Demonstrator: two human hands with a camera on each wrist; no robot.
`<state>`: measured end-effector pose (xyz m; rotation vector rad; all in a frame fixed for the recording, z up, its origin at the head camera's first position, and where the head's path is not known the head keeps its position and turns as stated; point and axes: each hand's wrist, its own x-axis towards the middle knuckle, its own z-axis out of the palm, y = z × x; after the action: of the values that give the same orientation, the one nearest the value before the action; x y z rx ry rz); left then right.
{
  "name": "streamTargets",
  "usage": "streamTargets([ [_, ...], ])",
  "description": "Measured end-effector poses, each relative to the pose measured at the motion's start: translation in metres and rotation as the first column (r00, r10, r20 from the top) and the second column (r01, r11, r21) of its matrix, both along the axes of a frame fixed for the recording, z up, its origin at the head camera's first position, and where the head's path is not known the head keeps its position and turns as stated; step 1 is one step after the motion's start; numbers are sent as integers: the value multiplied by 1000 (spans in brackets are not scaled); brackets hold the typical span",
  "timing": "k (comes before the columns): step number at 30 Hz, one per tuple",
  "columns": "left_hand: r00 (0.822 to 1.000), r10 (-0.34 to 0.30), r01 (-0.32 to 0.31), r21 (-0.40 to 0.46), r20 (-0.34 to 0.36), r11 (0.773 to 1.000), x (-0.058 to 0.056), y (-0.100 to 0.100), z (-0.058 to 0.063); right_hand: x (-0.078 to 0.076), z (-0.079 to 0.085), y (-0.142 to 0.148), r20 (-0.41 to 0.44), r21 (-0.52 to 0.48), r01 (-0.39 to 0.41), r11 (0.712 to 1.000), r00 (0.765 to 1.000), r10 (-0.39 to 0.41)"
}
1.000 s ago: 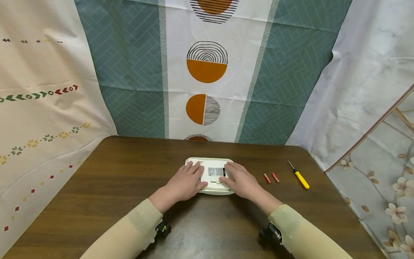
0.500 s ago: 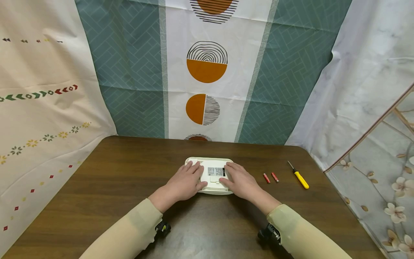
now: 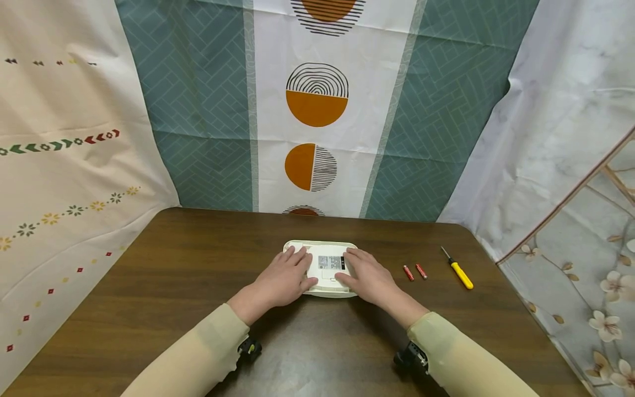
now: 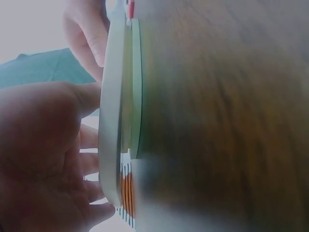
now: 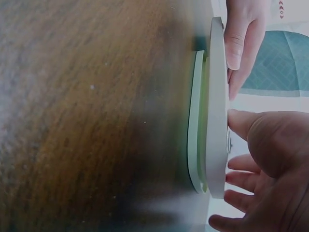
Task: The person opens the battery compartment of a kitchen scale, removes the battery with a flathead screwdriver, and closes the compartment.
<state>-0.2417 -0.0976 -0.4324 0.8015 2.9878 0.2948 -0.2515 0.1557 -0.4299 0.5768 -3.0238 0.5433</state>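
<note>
A flat white device [image 3: 322, 251] with rounded corners lies on the table with its labelled underside up. It resembles an upturned kitchen scale. A small rectangular battery cover [image 3: 329, 275] shows below the printed label [image 3: 329, 263]. My left hand [image 3: 284, 278] rests on the device's left part, fingers spread, thumb toward the middle. On the right part rests my right hand [image 3: 372, 277], its thumb tip beside the battery cover. In the left wrist view, the device's white body [image 4: 110, 116] sits above a pale green rim [image 4: 137, 92] close to the tabletop.
Right of the device lie two red batteries [image 3: 408, 273]. Farther right is a screwdriver [image 3: 462, 275] with a yellow handle. The brown wooden table [image 3: 198, 242] ends at patterned cloths [image 3: 208, 138] behind and on both sides.
</note>
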Motion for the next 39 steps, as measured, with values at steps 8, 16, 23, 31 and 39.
streamTargets([
  [8, 1000, 0, 0, -12, 10, 1000, 1, -1, 3, -3, 6, -3, 44, 13, 31, 999, 999, -32],
  [16, 1000, 17, -17, -31, 13, 999, 0, 0, 5, -6, 13, -7, 58, 2, 62, 998, 996, -62],
  [23, 1000, 9, -8, -45, 21, 999, -2, 1, 4, -4, 6, -3, 62, -19, 32, 999, 998, -31],
  [31, 1000, 13, -13, -22, 13, 1000, 0, 0, 3, -2, -8, 7, 14, -2, -60, 998, 998, 60],
  [39, 998, 55, -54, 21, -36, 998, 1, -4, 4, 8, -9, 16, -22, 45, -103, 994, 994, 104],
])
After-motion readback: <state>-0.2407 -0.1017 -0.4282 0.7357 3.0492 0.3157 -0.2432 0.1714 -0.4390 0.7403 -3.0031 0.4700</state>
